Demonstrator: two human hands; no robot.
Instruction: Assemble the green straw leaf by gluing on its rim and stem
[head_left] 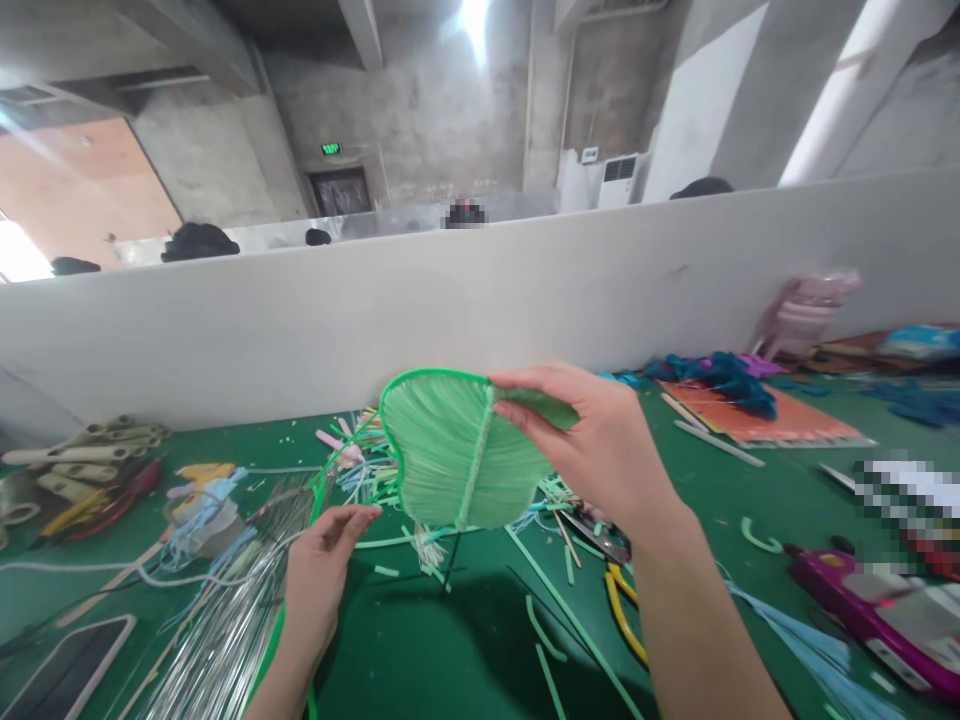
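A pale green artificial leaf (439, 450) with a fuzzy midrib is held up above the table. Bright green edging follows its left rim and top. My right hand (592, 440) is closed on the leaf's upper edge, thumb and fingers pinching near the top of the midrib; part of the leaf is hidden behind it. A thin dark stem hangs below the leaf. My left hand (326, 565) is lower left of the leaf, fingertips pressed together. A bright green cord (318, 492) runs from the leaf's edge to this hand and trails below it.
Silvery wires (225, 610) lie left, beside a phone (71, 670) and a yellow glue gun (206, 472). Yellow-handled pliers (622, 610) and green offcuts lie under the right arm. A magenta device (862, 610) sits right. A white partition (300, 330) stands behind.
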